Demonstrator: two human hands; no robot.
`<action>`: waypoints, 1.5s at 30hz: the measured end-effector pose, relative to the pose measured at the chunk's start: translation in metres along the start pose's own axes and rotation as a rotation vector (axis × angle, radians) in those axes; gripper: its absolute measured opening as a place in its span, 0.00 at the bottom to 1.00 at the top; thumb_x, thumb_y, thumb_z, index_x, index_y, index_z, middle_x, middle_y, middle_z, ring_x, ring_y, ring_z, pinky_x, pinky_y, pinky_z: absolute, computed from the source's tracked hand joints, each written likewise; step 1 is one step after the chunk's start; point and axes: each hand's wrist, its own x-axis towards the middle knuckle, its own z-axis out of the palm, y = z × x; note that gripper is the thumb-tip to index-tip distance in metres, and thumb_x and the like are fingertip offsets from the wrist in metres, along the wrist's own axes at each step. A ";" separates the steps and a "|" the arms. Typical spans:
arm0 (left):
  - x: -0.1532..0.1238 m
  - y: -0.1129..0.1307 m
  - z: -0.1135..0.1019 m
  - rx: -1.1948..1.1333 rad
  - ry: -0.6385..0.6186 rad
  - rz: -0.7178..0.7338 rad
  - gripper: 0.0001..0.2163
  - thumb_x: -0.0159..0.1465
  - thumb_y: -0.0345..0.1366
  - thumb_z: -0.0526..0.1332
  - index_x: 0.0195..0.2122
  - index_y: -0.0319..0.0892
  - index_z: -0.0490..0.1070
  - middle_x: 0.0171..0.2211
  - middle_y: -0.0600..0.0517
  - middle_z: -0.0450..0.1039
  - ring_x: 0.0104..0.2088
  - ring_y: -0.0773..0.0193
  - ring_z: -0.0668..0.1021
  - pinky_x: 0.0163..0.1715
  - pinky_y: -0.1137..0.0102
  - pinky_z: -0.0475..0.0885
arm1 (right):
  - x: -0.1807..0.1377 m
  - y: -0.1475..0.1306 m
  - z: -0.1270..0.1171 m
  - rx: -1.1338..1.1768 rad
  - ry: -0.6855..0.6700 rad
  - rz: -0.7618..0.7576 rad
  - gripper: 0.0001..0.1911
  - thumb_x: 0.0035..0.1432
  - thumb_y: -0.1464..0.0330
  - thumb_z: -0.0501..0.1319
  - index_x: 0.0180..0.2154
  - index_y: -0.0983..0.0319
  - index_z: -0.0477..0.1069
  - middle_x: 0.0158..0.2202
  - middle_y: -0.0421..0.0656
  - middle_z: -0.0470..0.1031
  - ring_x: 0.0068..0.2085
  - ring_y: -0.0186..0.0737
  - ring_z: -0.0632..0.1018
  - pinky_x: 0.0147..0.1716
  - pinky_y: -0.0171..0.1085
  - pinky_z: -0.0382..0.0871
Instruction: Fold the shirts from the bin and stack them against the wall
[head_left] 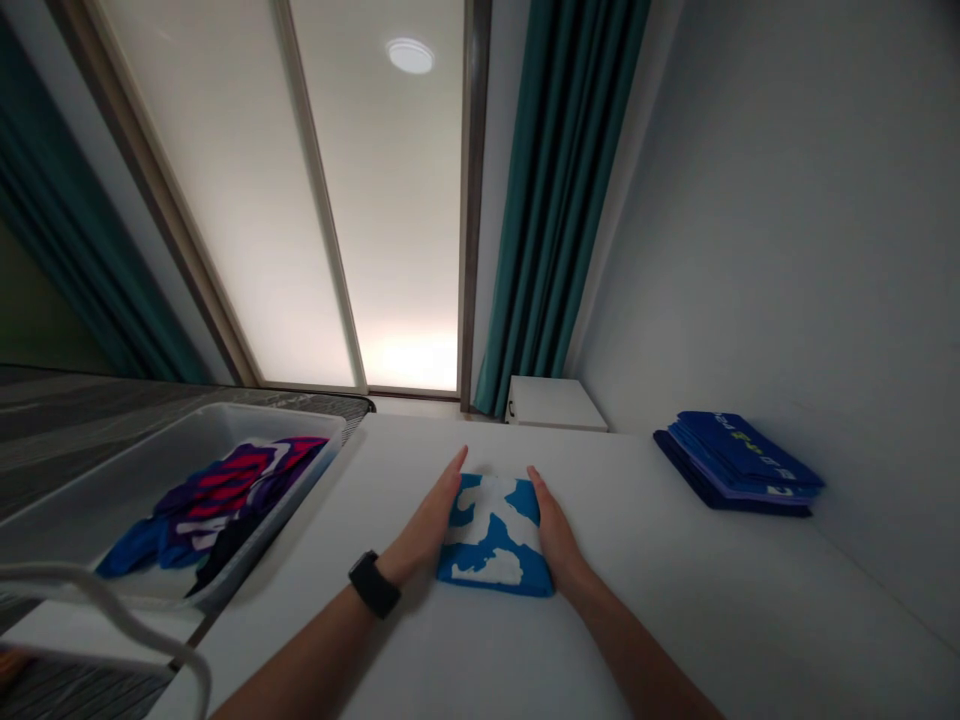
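Fingers (452, 478) were held straight and close together, curled around nothing: the left hand (429, 525) was laid flat against the left edge of the folded cloth (491, 540) and the right hand (556, 535) against its right edge, so that the cloth was flanked and touched but not gripped. The folded cloth was placed about the middle of the white surface (675, 600), just ahead of the person. Since it was only pressed from the sides, it could be buckled upward in the middle if the palms were pushed inward too hard. Its layers could also be slid apart on the smooth, matt surface, and the fold loosened by that. The black watch (373, 583) on the left wrist could be caught on a loose hem. The cloth was judged a soft, thin fabric, bright blue with irregular white patches, folded to a compact near-square with rounded, slightly puffed edges. A stack of dark blue folded cloths (739, 465), flat and neat-edged, was set well apart to the right, near the wall. A translucent plastic bin (112, 480), rigid and round-cornered, was stood at the left, with crumpled purple, red and blue garments (225, 490) in it.
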 end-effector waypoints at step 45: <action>-0.009 -0.028 -0.030 0.573 -0.417 0.240 0.26 0.73 0.46 0.42 0.69 0.46 0.42 0.69 0.47 0.39 0.68 0.55 0.46 0.65 0.51 0.46 | -0.044 -0.034 0.004 -1.019 -0.470 -0.566 0.32 0.64 0.53 0.52 0.64 0.62 0.57 0.67 0.48 0.54 0.67 0.48 0.54 0.67 0.52 0.38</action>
